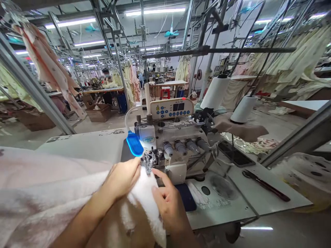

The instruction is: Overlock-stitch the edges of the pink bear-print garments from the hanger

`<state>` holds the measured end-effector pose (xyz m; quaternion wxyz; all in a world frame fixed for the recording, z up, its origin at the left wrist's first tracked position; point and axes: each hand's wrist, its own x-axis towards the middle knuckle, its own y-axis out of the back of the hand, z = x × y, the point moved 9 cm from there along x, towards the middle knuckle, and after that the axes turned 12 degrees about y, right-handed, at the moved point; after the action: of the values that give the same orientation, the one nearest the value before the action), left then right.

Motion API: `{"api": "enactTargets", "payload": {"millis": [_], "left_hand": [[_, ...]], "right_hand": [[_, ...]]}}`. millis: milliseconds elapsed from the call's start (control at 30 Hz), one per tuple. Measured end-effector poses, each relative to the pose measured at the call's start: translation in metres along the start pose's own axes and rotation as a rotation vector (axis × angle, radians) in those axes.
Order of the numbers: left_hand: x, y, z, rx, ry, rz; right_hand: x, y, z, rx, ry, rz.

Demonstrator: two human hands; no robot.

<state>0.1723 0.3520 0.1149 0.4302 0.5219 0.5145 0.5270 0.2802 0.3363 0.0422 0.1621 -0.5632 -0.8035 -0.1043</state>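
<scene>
White plush fabric (146,187) runs up to the presser foot (148,166) of an overlock sewing machine (155,132). My left hand (123,177) is closed on the fabric just left of the foot, its fingertips partly hidden. On the other side, my right hand (169,203) has the fabric's right edge at its thumb. Its index finger stretches toward the foot while the remaining fingers curl under, mostly out of sight. More of the pale fabric spreads over the table to the left and hangs down below my wrists. A blue plastic guard (134,144) sits just above the needle area.
Two white thread cones (216,93) stand behind the machine at right. Dark-handled tweezers or snips (267,186) and a phone-like black slab (236,153) lie on the right tabletop (245,179). A slanted metal post (300,136) borders the right; hanging garments (49,65) are at left.
</scene>
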Motion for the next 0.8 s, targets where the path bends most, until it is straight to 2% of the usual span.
{"api": "enactTargets", "payload": {"millis": [67, 133, 233, 300, 367, 467, 533, 633, 700, 800], "left_hand": [[-0.006, 0.003, -0.001, -0.053, -0.034, 0.036], [-0.026, 0.011, 0.003, -0.107, -0.12, 0.187], [-0.078, 0.014, 0.023, -0.115, -0.409, 0.51], [-0.107, 0.005, 0.033, -0.117, -0.547, 0.619], [-0.116, 0.001, 0.031, -0.204, -0.512, 0.651], [-0.114, 0.001, 0.022, -0.358, -0.385, 0.597], [-0.116, 0.001, 0.024, -0.399, -0.387, 0.57], [-0.128, -0.001, 0.026, -0.424, -0.408, 0.636], [-0.136, -0.007, 0.028, -0.43, -0.397, 0.668], [-0.147, -0.012, 0.03, -0.471, -0.37, 0.682]], "right_hand": [[-0.001, -0.001, 0.002, 0.016, -0.007, 0.023], [-0.011, -0.001, 0.005, 0.017, 0.012, 0.077], [-0.036, -0.005, 0.01, 0.054, 0.073, 0.148], [-0.048, -0.006, 0.011, 0.065, 0.131, 0.174], [-0.052, 0.001, 0.006, 0.007, 0.21, 0.24], [-0.044, 0.017, -0.001, -0.105, 0.252, 0.32], [-0.036, 0.011, 0.003, -0.046, 0.184, 0.211], [-0.044, -0.013, 0.01, 0.133, 0.046, -0.039], [-0.059, -0.018, 0.013, 0.164, -0.017, -0.097], [-0.079, -0.013, 0.014, 0.105, -0.063, -0.115]]}}
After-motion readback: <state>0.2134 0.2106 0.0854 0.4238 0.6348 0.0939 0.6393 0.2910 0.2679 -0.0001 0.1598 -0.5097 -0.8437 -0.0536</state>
